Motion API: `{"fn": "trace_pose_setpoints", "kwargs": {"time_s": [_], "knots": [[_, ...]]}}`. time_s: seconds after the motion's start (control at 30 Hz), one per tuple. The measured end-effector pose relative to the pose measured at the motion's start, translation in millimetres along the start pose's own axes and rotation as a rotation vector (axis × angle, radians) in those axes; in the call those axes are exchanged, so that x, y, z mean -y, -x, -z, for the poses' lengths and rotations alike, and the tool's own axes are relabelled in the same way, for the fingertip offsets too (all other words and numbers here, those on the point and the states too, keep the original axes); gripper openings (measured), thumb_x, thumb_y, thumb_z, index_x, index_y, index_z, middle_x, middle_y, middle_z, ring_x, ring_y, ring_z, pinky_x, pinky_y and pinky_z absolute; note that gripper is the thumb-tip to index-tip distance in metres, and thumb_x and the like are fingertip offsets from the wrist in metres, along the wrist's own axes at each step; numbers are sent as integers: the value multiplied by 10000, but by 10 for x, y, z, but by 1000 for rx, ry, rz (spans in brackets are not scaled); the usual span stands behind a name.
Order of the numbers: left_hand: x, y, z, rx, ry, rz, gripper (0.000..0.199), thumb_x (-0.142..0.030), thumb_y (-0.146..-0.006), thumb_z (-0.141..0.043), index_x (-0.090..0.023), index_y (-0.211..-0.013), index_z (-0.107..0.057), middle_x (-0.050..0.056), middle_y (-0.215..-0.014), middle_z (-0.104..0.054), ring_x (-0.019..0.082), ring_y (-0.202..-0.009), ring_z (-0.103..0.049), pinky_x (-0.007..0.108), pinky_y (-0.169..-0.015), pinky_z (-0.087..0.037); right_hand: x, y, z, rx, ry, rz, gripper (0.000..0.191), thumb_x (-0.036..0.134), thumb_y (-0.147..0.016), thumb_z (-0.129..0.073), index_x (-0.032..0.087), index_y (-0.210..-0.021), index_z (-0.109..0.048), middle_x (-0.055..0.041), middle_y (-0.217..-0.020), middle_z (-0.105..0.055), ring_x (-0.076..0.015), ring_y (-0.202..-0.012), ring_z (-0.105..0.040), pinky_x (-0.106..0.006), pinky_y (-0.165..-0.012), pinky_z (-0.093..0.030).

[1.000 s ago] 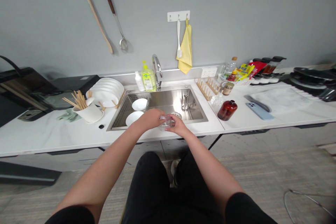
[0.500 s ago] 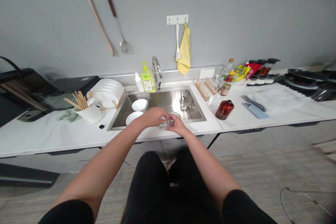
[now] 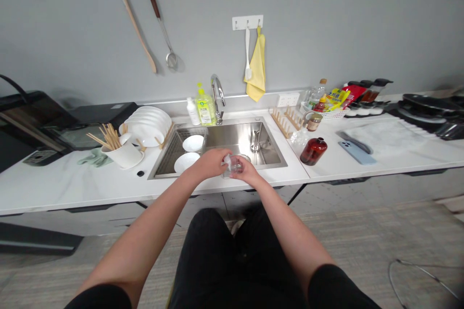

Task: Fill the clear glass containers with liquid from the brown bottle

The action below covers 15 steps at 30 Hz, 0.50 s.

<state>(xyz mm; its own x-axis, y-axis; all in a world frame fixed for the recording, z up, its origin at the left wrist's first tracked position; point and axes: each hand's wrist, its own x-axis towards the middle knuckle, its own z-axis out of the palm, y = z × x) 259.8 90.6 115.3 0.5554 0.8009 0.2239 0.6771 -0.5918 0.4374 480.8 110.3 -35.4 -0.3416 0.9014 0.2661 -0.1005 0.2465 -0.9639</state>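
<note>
Clear drinking glass (image 3: 234,166) held between both hands, over the front of the sink basin and close to the near rim. Left hand (image 3: 210,164) comes in from the glass's left side, its fingers closed against the wall; right hand (image 3: 247,172) cups the opposite side. Both are clamped on the glass, hands together with only it between them. Small pale fleck at the glass's upper left, too small to identify. Metal drain (image 3: 243,157) directly behind the glass, in the floor of the stainless steel sink (image 3: 239,136). To the left in the basin, two white bowls (image 3: 193,143) (image 3: 186,162) sit on a wire dish rack (image 3: 168,159). Chrome faucet (image 3: 217,99) at the back, beside a lime-green dish soap pump bottle (image 3: 205,110) and a white pump bottle (image 3: 193,112). Left of the sink, white plates (image 3: 147,126) stand in a wooden rack; a white holder (image 3: 125,156) carries wooden chopsticks (image 3: 110,137), with a green rubber glove (image 3: 94,158) just beside it. Right of the sink: wooden dish rack (image 3: 284,123), amber glass bottle (image 3: 313,151), pale blue phone (image 3: 355,153). Yellow towel (image 3: 257,65) hangs from a wall hook above.
</note>
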Motion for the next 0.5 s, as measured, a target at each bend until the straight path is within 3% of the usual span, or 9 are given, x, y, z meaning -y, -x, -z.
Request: {"fn": "trace_pose_setpoints", "kwargs": {"time_s": [0.07,0.13,0.27,0.33,0.4,0.5], "knots": [[43,50,-98,-39,131,-53,711,-169,-833,-785,-261,-1532,-694,123,-1361,-803,353,-1274,-761,490,-1141,-578,-1,-5,-5,0,-7,8,830,443,-650,-1073,308,-1380,-702,-57,-1379,-728,-267,-1213,-731,-382,-971,-647],[110,93,-249,-141,262,0,887,-202,-786,-856,-271,-1632,-598,126,-1442,-766,352,-1326,-738,507,-1170,-572,1,-4,-9,-4,-14,8,829,441,-641,-1080,307,-1367,-704,-63,-1386,-731,-274,-1212,-741,-392,-976,-648],[267,142,-629,-383,507,193,804,-357,-767,-940,-246,-1511,-655,98,-1216,-803,322,-1164,-776,518,-1126,-588,9,7,-9,-1,-38,-1,832,445,-624,-1091,309,-1348,-705,-74,-1394,-730,-296,-1256,-733,-402,-966,-660],[342,148,-787,-386,725,159,747,-374,-845,-876,-256,-1539,-624,105,-1233,-813,322,-1230,-768,533,-1168,-563,14,11,-4,5,-40,0,823,448,-640,-1087,306,-1354,-704,-78,-1386,-732,-296,-1253,-732,-400,-958,-663],[405,140,-901,-347,929,62,795,-374,-879,-853,-283,-1612,-560,135,-1400,-783,339,-1379,-717,552,-1212,-534,14,11,3,23,-27,-2,821,446,-661,-1080,302,-1375,-700,-81,-1386,-733,-292,-1250,-733,-391,-950,-661],[463,108,-1012,-443,959,38,886,-369,-762,-987,-277,-1556,-604,153,-1482,-730,347,-1410,-688,530,-1203,-541,3,9,9,34,-17,-7,857,434,-647,-1088,295,-1395,-693,-87,-1419,-720,-297,-1295,-717,-378,-955,-658]]}}
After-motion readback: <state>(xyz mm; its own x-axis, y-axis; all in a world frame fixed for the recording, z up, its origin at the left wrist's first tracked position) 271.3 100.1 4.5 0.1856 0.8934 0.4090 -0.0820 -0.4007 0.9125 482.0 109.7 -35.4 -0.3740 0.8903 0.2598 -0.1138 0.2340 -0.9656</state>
